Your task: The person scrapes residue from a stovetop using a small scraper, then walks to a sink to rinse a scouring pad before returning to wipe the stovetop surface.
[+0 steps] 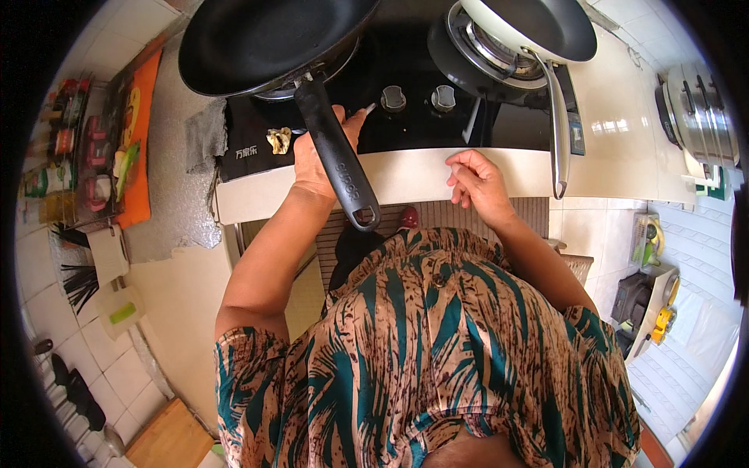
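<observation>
My left hand [316, 155] reaches over the black glass gas hob [409, 131], partly behind the black handle [339, 158] of a large dark frying pan [263, 41]. Near its fingertips is a small pale piece [370, 109]; whether the fingers grip it I cannot tell. A crumpled yellowish scrap [279, 140] lies on the hob just left of this hand. Two silver control knobs [393, 99] stand to the right of the fingertips. My right hand [480, 184] hovers over the counter's front edge with its fingers curled, and nothing shows in it.
A white frying pan [515, 29] with a steel handle [556, 128] sits tilted over the right burner [491, 52]. Bottles and jars stand on a rack at the left. A wooden board [169, 436] lies at the lower left; a steel steamer pot [702, 117] stands at the far right.
</observation>
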Tool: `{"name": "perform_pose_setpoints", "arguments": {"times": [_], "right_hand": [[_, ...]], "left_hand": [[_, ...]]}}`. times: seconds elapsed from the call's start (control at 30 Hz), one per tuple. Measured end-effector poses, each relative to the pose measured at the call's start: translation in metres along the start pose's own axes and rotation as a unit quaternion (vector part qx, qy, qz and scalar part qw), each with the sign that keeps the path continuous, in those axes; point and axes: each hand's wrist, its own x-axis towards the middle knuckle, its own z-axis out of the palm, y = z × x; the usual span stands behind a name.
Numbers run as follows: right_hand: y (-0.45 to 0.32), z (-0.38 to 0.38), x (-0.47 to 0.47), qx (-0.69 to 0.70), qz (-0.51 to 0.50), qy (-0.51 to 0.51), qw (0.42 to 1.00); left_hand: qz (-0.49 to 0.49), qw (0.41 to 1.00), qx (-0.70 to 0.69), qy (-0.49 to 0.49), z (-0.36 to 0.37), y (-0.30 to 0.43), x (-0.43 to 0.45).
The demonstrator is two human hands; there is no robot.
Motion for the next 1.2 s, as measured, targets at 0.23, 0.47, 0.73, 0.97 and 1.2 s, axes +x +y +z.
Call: {"name": "perform_pose_setpoints", "arguments": {"times": [0.23, 0.47, 0.73, 0.97, 1.2], "right_hand": [[-0.003, 0.001, 0.000, 0.009, 0.007, 0.000, 1.000], [0.000, 0.001, -0.001, 0.006, 0.000, -0.004, 1.000], [-0.002, -0.001, 0.000, -0.012, 0.002, -0.001, 1.000], [0.002, -0.003, 0.000, -0.002, 0.014, 0.001, 1.000], [-0.001, -0.001, -0.001, -0.007, 0.014, -0.001, 1.000]], "left_hand": [[0.040, 0.999, 0.033, -0.016, 0.024, -0.011, -0.006], [-0.007, 0.999, -0.024, 0.031, 0.024, -0.002, -0.010], [0.023, 0.979, -0.145, 0.143, 0.011, -0.013, -0.002], [0.011, 0.975, -0.211, 0.074, 0.046, -0.024, 0.024], [0.019, 0.948, -0.318, -0.023, 0.051, -0.044, 0.040]]}}
